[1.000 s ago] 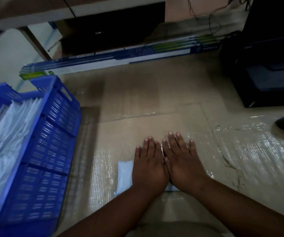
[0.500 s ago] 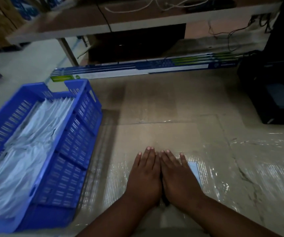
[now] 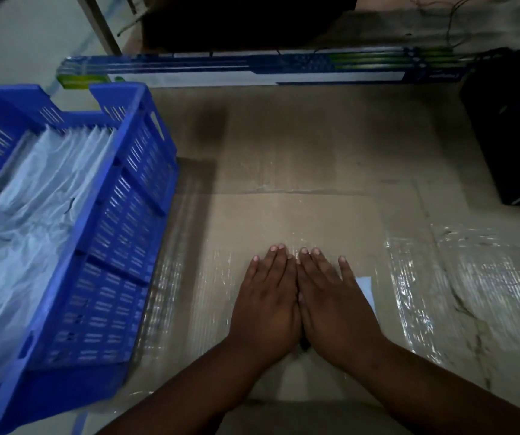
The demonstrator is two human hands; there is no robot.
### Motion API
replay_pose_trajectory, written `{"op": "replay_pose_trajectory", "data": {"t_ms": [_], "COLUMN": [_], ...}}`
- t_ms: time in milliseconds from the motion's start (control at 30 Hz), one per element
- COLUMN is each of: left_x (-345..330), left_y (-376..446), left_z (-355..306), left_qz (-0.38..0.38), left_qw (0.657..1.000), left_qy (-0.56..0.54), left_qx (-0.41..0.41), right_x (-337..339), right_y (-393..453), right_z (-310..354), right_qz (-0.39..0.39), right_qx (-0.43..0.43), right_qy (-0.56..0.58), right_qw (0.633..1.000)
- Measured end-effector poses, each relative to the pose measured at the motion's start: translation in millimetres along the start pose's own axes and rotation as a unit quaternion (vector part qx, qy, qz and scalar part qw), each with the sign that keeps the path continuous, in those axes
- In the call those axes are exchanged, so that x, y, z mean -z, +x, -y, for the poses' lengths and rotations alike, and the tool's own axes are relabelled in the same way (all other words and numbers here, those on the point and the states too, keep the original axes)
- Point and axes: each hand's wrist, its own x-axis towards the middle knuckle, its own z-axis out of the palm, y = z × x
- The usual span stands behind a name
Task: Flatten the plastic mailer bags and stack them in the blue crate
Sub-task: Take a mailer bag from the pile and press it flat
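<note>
So over on the left the blue crate (image 3: 120,221) sat with a good pile of white mailer bags (image 3: 23,233) already lying in it, a bit rumpled on top. Nothing about it looked any different from a second before.

The action was in the middle. Both hands were flat on the cardboard sheet (image 3: 283,146) on the floor, side by side and touching along the index fingers. The left hand (image 3: 268,306) and right hand (image 3: 334,309) had their fingers straight, no grip on anything, just pressing down. The mailer bag (image 3: 365,288) under them used to stick out on the left; a second later only a pale corner peeked out just right of the right hand. Looked to me like the pressing pass had swept across it, so it's probably about flat and ready to go into the crate.
</note>
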Motion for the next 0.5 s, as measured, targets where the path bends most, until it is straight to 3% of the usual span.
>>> {"op": "replay_pose_trajectory", "data": {"t_ms": [267, 500], "left_x": [0, 30], "left_y": [1, -10], "left_z": [3, 4], "left_qz": [0.019, 0.052], "left_qw": [0.999, 0.998], "left_qy": [-0.028, 0.040], "left_qx": [0.010, 0.004], "right_x": [3, 21], "right_y": [2, -14], "right_z": [-1, -6], "right_qz": [0.017, -0.049], "right_qx": [-0.001, 0.043], "right_qy": [0.017, 0.023], "right_qw": [1.000, 0.998]}}
